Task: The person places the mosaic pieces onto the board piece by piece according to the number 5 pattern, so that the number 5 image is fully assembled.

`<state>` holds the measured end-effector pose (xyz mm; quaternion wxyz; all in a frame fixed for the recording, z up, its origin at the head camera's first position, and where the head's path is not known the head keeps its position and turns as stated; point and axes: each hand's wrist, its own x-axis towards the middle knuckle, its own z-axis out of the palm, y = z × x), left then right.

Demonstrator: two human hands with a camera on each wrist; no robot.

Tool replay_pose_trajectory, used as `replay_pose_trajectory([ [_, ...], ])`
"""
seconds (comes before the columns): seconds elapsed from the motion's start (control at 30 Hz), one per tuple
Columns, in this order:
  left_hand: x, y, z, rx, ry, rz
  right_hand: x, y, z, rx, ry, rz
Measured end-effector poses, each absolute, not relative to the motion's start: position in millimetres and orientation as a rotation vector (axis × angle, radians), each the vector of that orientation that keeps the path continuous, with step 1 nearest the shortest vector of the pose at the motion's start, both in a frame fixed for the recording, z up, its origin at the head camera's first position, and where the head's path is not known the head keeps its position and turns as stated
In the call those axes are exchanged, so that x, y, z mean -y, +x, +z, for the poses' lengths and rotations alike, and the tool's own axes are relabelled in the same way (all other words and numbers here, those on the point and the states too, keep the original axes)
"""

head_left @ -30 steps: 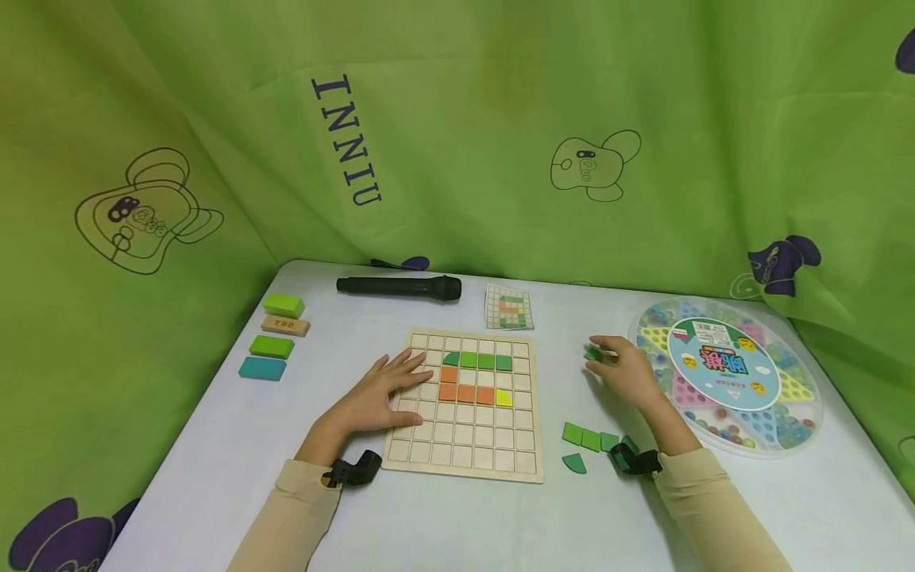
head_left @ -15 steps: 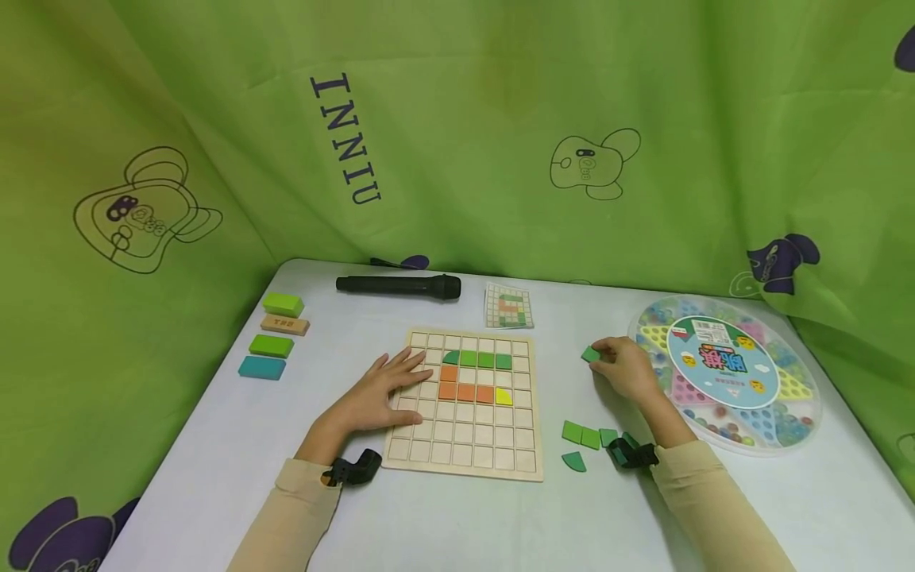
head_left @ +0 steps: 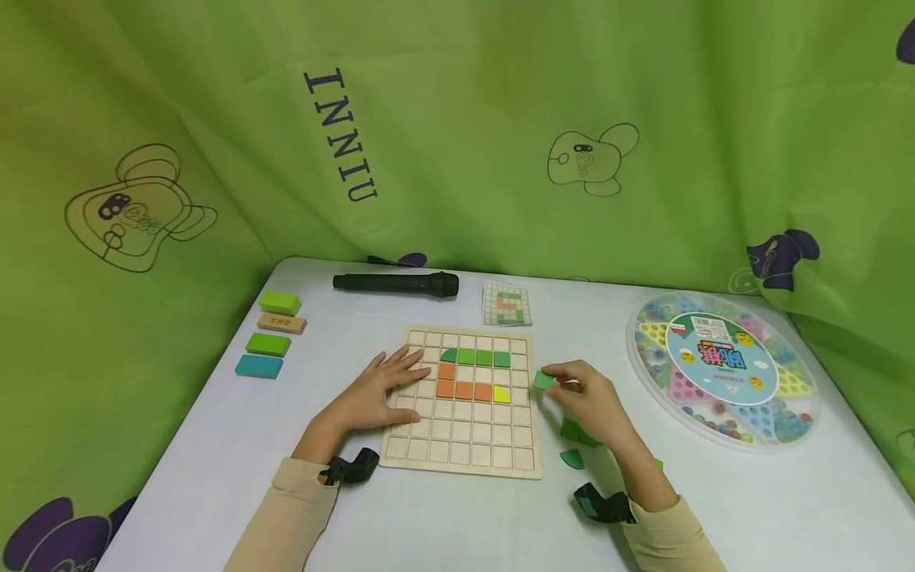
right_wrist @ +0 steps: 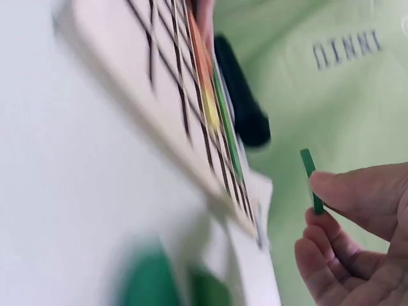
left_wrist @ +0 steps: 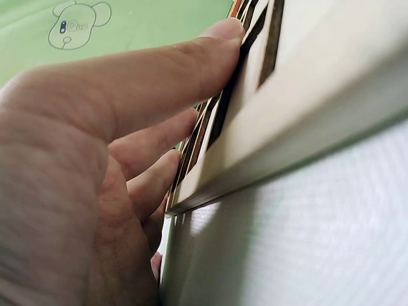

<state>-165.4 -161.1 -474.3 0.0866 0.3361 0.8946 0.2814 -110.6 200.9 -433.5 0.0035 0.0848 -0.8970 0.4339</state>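
A wooden grid board (head_left: 463, 454) lies mid-table with green, orange and yellow tiles set in its cells. My left hand (head_left: 372, 393) rests on its left side, fingers spread; in the left wrist view the thumb (left_wrist: 185, 67) and fingertips touch the grid. By the board's right edge my right hand (head_left: 589, 397) pinches a green square tile (head_left: 544, 380) between thumb and fingers. The right wrist view shows that tile (right_wrist: 312, 182) edge-on. Loose green tiles (head_left: 569, 430) and a green quarter-round tile (head_left: 572, 459) lie below the right hand, partly hidden by it.
A card with a coloured grid pattern (head_left: 508, 304) lies behind the board, beside a black microphone (head_left: 395, 284). Several coloured blocks (head_left: 268, 344) line the table's left side. A round marble game box (head_left: 722, 373) sits at the right. Green curtain hangs behind.
My right hand has moved left and slightly down, carrying the green tile from near the game box to the board's right edge. The left hand stays in place on the board.
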Motion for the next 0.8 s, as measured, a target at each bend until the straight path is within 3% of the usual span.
replay_pose_trajectory([
  [0.3,160.9,-167.1,-476.0,-2.669,1.001,0.85,-156.2,-95.9,-455.4,2.88,0.369,1.277],
  [0.8,160.7,-162.5,-468.4,-2.707,0.958,0.812,-150.5,-93.9,-461.7,2.879,0.382,1.176],
])
